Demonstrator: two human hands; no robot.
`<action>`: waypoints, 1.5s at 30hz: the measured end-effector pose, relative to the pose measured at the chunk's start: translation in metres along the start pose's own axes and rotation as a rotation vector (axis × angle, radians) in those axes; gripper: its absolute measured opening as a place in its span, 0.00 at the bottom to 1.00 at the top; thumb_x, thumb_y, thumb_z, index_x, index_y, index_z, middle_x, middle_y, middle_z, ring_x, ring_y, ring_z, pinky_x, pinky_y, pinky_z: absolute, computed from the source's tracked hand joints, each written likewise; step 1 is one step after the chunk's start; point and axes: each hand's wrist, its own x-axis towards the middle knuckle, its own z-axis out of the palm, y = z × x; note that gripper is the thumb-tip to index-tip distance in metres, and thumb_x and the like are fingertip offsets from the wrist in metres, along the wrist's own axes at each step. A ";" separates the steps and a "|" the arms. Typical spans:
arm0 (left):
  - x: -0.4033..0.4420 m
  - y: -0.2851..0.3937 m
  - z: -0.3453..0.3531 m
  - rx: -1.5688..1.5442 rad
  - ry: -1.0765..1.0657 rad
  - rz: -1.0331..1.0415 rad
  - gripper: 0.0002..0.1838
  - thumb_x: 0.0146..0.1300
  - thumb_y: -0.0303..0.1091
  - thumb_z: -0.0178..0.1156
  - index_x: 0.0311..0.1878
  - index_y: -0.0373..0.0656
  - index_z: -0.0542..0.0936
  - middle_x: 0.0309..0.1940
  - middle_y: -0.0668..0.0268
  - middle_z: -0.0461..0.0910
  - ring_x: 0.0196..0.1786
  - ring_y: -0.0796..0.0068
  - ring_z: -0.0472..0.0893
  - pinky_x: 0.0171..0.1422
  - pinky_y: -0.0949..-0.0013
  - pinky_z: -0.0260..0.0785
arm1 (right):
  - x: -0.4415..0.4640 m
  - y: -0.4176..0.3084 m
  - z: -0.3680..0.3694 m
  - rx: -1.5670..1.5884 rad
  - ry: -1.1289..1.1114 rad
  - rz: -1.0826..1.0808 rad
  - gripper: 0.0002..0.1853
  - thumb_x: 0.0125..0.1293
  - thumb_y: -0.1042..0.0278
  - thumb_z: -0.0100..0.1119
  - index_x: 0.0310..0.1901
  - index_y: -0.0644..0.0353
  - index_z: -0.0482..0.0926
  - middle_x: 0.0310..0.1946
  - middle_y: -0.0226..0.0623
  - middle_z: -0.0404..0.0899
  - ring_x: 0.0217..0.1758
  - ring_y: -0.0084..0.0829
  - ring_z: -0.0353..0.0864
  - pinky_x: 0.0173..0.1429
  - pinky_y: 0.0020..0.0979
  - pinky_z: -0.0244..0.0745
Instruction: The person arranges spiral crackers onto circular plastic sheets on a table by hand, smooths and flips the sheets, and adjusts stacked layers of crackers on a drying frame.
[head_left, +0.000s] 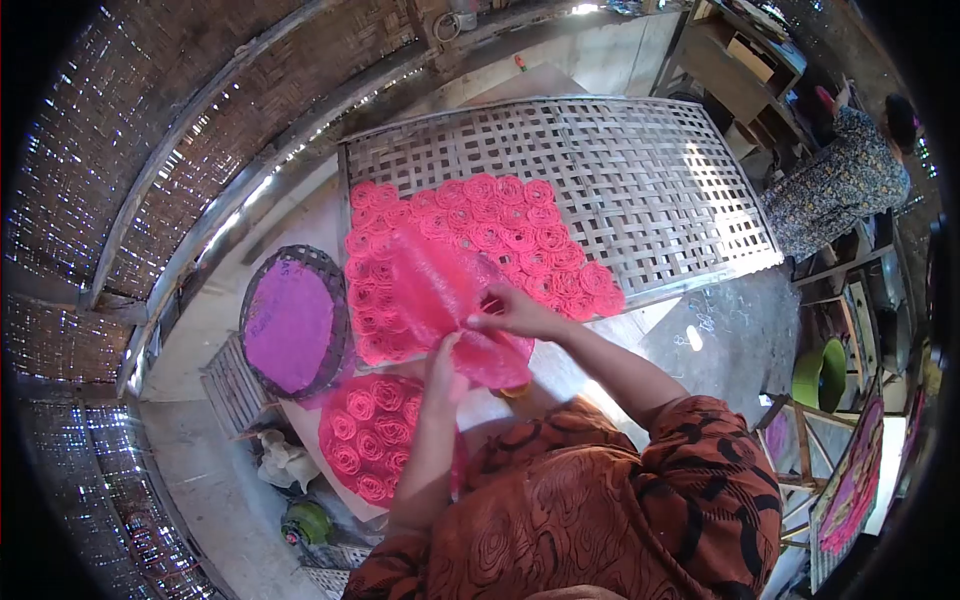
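Hands at work over a field of pink: near the middle of the frame, we hold a sheer pink sheet (425, 270), bunched at its centre and spread toward the upper left and lower right. Our left hand (440, 372) has its fingers drawn together on the sheet's lower edge; our right hand (518, 312), just to its upper right, pinches the gathered part between bent fingers and thumb. Beyond the sheet, and partly hidden by it, we see rows of coiled pink rosettes (515, 225), packed edge to edge on the left part of a woven lattice rack (620, 180) that runs across the upper half of the frame. Below left of our hands lies a rounded cluster of darker pink rosettes (372, 440) amid sheer pink material. At left centre, a purple disc (290, 325), its markings too small for us to read, sits inside a dark woven rim (318, 258). Woven walling (230, 160) fills the upper left. At the upper right, a person in a floral garment (840, 185) stands near shelves, above a lime-green container (820, 375) at the right.
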 end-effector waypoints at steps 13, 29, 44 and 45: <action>-0.009 -0.002 -0.077 -0.175 0.209 0.027 0.22 0.63 0.44 0.56 0.57 0.44 0.71 0.52 0.62 0.76 0.56 0.61 0.74 0.62 0.51 0.65 | -0.030 0.062 -0.174 0.195 0.421 0.219 0.11 0.70 0.67 0.45 0.48 0.63 0.71 0.38 0.40 0.80 0.40 0.29 0.80 0.42 0.30 0.76; -0.015 -0.040 -0.030 -0.070 0.136 -0.049 0.17 0.63 0.31 0.54 0.56 0.42 0.71 0.52 0.62 0.76 0.57 0.66 0.74 0.63 0.55 0.67 | -0.016 0.061 -0.124 -0.959 0.570 -0.029 0.20 0.58 0.70 0.63 0.52 0.63 0.74 0.44 0.48 0.79 0.48 0.40 0.79 0.50 0.33 0.75; 0.012 -0.044 -0.018 -0.032 0.135 -0.029 0.16 0.60 0.25 0.48 0.52 0.44 0.73 0.49 0.62 0.76 0.53 0.67 0.76 0.62 0.56 0.66 | -0.003 0.053 -0.166 0.529 0.530 0.272 0.10 0.69 0.62 0.53 0.38 0.61 0.77 0.28 0.29 0.76 0.27 0.21 0.74 0.32 0.21 0.72; 0.004 -0.037 -0.004 -0.117 0.125 0.004 0.16 0.59 0.23 0.47 0.50 0.45 0.74 0.48 0.62 0.76 0.53 0.68 0.75 0.62 0.55 0.65 | 0.001 0.055 -0.184 0.498 0.538 0.238 0.09 0.68 0.66 0.53 0.43 0.62 0.76 0.32 0.32 0.78 0.32 0.23 0.77 0.34 0.24 0.74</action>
